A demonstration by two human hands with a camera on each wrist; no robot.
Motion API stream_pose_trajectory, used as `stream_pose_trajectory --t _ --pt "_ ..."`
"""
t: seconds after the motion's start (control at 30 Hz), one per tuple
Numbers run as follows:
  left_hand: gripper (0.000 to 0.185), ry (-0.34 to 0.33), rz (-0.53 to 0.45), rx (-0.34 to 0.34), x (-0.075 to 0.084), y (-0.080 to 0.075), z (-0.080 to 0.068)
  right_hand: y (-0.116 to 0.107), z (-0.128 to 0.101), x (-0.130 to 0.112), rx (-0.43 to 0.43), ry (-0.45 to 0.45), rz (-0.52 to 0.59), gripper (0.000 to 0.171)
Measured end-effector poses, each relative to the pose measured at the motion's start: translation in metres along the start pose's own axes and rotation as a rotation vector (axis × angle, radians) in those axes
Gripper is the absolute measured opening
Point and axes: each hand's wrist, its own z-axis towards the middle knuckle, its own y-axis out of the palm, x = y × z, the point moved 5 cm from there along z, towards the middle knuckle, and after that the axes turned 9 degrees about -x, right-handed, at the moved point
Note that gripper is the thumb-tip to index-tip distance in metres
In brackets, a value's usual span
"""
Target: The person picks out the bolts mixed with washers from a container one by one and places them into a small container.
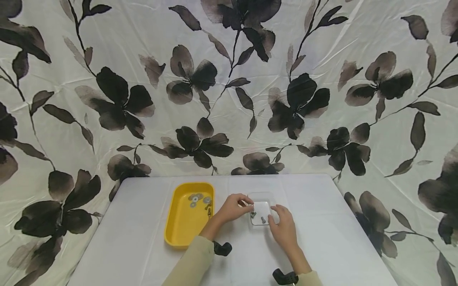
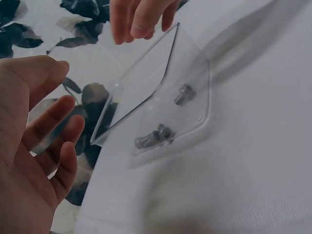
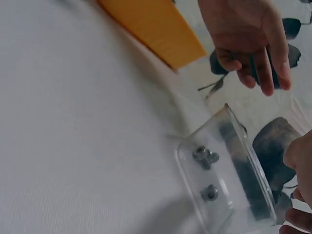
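From the head view, the left hand hovers with relaxed fingers over the clear tray on the desk, beside the yellow tray; the right hand rests at its near edge.

The left wrist view shows bolts lying inside, ungrasped.

The right wrist view suggests the step is sorting bolts; next calls for pinching one.
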Motion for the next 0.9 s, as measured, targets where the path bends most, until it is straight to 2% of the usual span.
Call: stream_pose_trajectory --t 0.1,0.27,0.47,0.7,0.9 --pt "0.016 -0.007 0.008 0.0 0.001 -0.004 -0.006 0.0 0.001 -0.017 0.021 -0.082 -0.044 0.033" --pt "0.016 0.011 0.012 0.019 0.003 -0.012 -0.016 0.003 0.003 -0.038 0.026 -0.163 -0.065 0.034" --pt "0.013 0.046 0.015 0.058 0.002 -0.02 -0.03 0.016 0.002 -0.056 -0.004 -0.202 -0.1 0.036" --pt "0.013 0.038 0.026 0.078 -0.003 -0.028 -0.049 0.03 -0.001 -0.078 0.013 -0.285 -0.066 0.035" --pt "0.011 0.005 0.026 0.098 -0.01 -0.035 -0.068 0.044 -0.002 -0.095 -0.002 -0.299 -0.04 0.034"
